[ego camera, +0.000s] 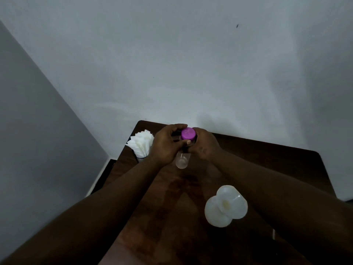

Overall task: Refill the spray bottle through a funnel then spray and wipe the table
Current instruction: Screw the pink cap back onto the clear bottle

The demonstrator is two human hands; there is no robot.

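A clear bottle with a purple cap is held above the far part of the dark wooden table. My left hand wraps the bottle's upper body from the left, thumb lying across below the cap. My right hand grips the neck and cap area from the right. The bottle's bottom end points toward me and looks see-through. A translucent white funnel lies on the table nearer to me on the right, its wide mouth facing up.
A holder of white paper napkins stands at the table's far left corner, just left of my left hand. A grey-white wall rises right behind the table. The table's left edge drops off beside my left forearm.
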